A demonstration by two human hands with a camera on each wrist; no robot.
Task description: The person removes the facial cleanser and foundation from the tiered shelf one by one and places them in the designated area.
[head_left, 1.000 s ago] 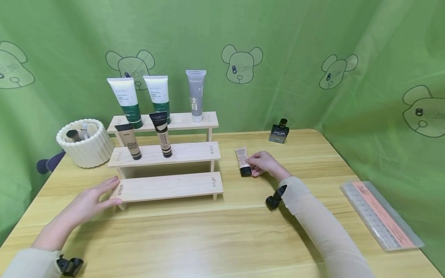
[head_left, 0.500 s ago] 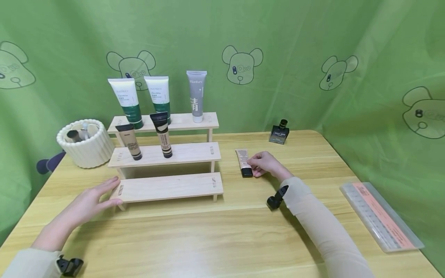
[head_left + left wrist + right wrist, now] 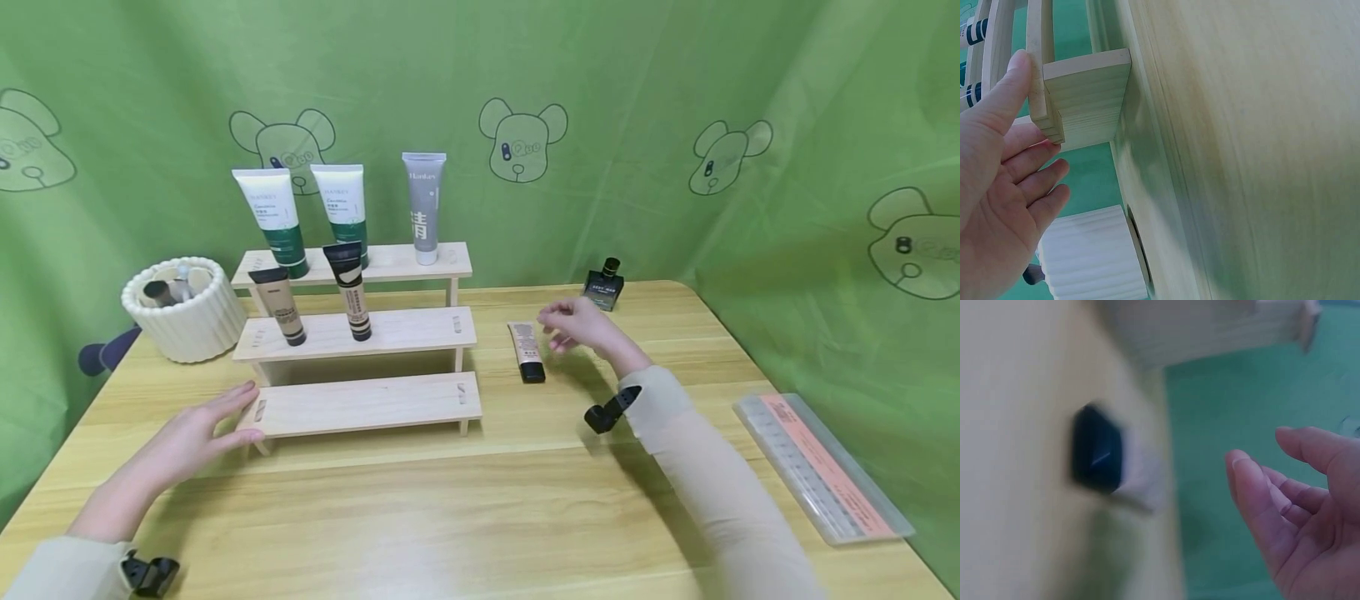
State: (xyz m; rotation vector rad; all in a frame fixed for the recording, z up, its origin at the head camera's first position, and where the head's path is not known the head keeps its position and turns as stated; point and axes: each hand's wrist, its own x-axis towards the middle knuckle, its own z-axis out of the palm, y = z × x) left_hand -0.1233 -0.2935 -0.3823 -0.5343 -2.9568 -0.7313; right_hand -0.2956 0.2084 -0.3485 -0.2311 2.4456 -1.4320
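Observation:
In the head view my left hand (image 3: 191,433) touches the left end of the lowest tier of a wooden three-tier display stand (image 3: 367,406). Its thumb is at the board's front corner, and the fingers (image 3: 1041,181) extend along the end. A small beige cosmetic tube (image 3: 527,346) with a black cap lies on the table to the right of the stand. Above and right of that tube hovers my right hand (image 3: 585,327), holding nothing, thumb and fingers apart. The right wrist view shows the tube's black cap (image 3: 1096,450) blurred, away from the fingers.
Two white-green tubes (image 3: 272,218) and a grey tube (image 3: 424,204) stand on the top tier. Two beige-black tubes (image 3: 279,307) occupy the middle one. A ribbed white pot (image 3: 187,321) stands left, a dark perfume bottle (image 3: 603,287) behind my right hand, and a clear flat case (image 3: 821,467) right.
My right hand has let go of the beige tube and risen up and to the right. The tube stays lying on the table. The left hand has not moved.

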